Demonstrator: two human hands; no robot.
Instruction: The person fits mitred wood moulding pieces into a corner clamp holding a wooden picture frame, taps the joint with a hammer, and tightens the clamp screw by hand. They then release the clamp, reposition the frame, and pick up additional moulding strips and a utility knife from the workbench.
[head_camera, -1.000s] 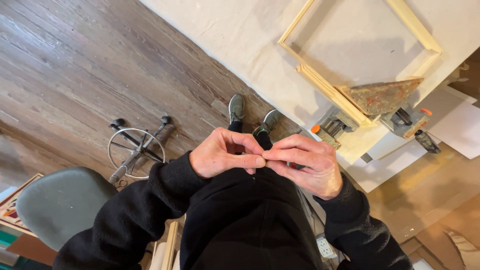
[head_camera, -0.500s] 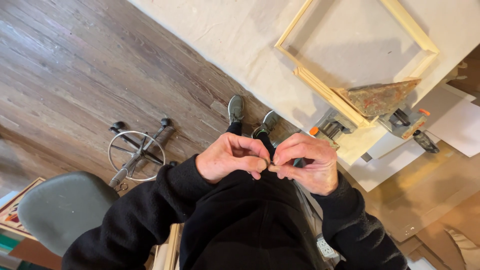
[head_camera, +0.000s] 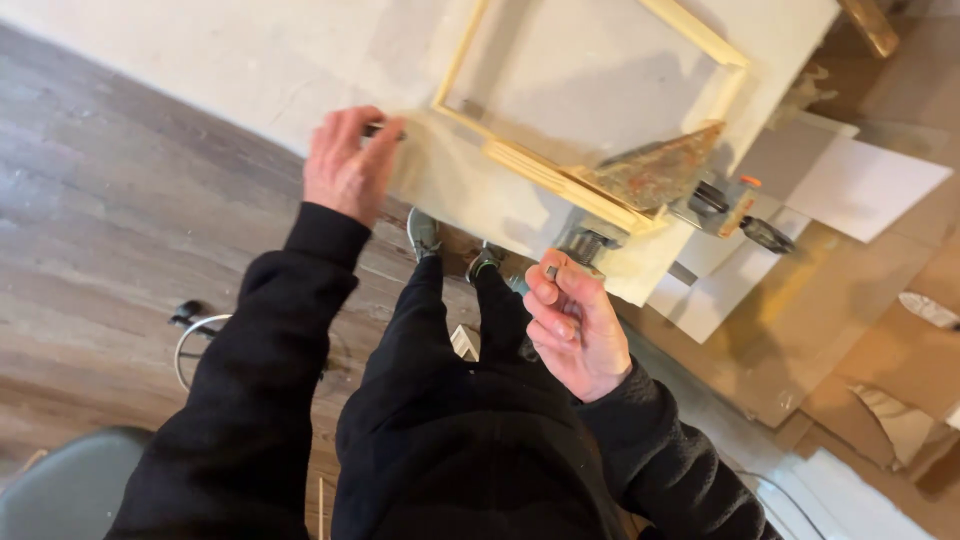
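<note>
Left hand (head_camera: 345, 165) is raised beside the wooden frame (head_camera: 590, 110), pinching a small dark object (head_camera: 373, 129); right hand (head_camera: 575, 325), below that frame, is clenched on something small.

A wood-plank floor (head_camera: 110, 230) in grey-brown tones is seen at the left, its boards running diagonally. A pale, cream-coloured bench (head_camera: 250, 60) fills the upper middle, its surface lit softly, with faint shadows cast across it. At the lower left corner the rounded grey seat of a chair (head_camera: 60, 495) is visible, and just beside it a metal ring with dark fittings (head_camera: 195, 335) lies on the floor. To the right, flattened brown cardboard (head_camera: 850, 330) and white sheets (head_camera: 860, 185) are spread
</note>
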